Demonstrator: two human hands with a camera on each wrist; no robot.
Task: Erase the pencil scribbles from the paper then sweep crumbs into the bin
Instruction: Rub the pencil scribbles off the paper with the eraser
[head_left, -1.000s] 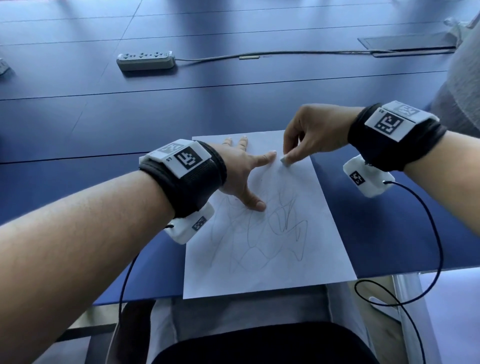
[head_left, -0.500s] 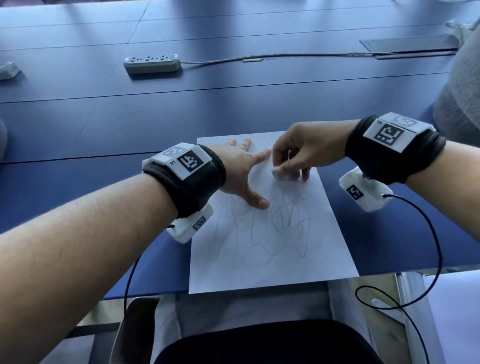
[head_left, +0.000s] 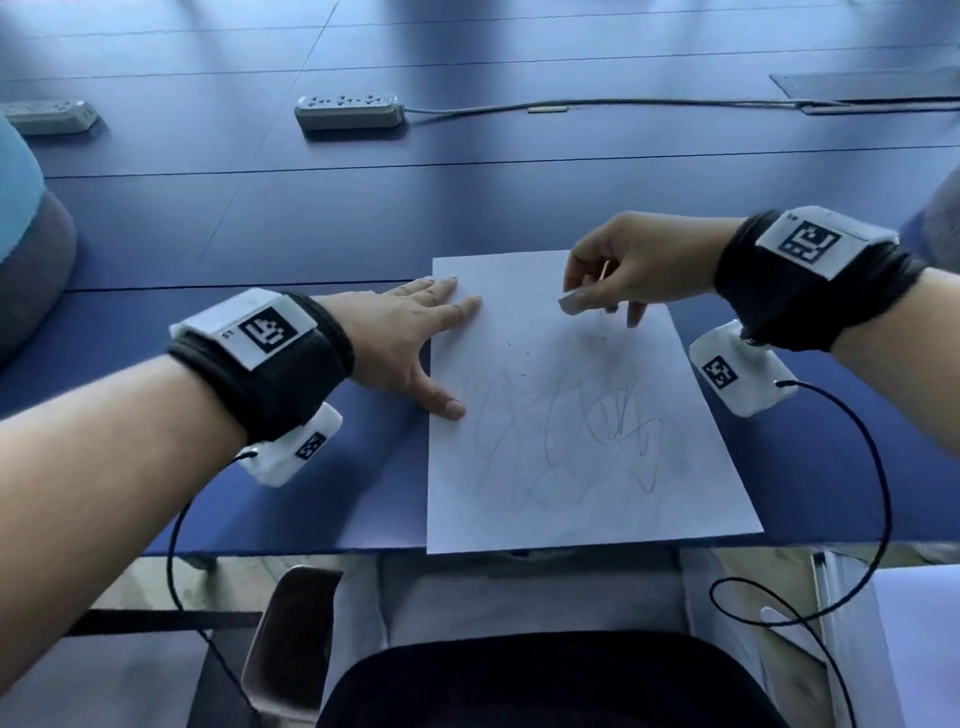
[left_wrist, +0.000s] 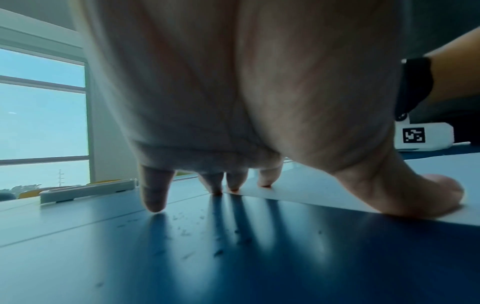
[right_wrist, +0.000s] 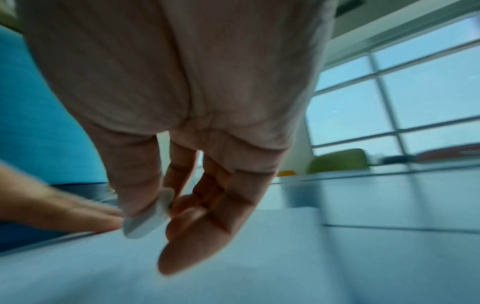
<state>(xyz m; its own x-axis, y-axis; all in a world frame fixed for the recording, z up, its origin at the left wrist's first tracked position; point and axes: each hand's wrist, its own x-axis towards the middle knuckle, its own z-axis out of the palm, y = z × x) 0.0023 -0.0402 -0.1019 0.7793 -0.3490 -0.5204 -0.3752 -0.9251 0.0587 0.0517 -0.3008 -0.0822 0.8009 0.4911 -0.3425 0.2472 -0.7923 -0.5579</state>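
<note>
An eraser (head_left: 573, 303) is pinched in the right hand (head_left: 631, 265) above the paper (head_left: 571, 493), pinned to the table (head_left: 363, 218) by the flat left hand (head_left: 402, 338); most scribbles (head_left: 566, 431) remain, crumbs unswept.

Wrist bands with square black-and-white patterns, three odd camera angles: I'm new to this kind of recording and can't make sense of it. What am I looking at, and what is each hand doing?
No machine here: a person wears one camera on the head and one under each wrist. The head view looks down at both hands; each wrist view looks along a palm toward its fingers.

On the dark blue table lies a white sheet of paper with grey pencil scribbles. The left hand lies flat with spread fingers, pinning the sheet's left edge. The right hand pinches a small white eraser over the upper part of the sheet; the right wrist view shows it between thumb and fingers. Two grey power strips sit farther back, and small crumbs dot the table by the left hand.
</note>
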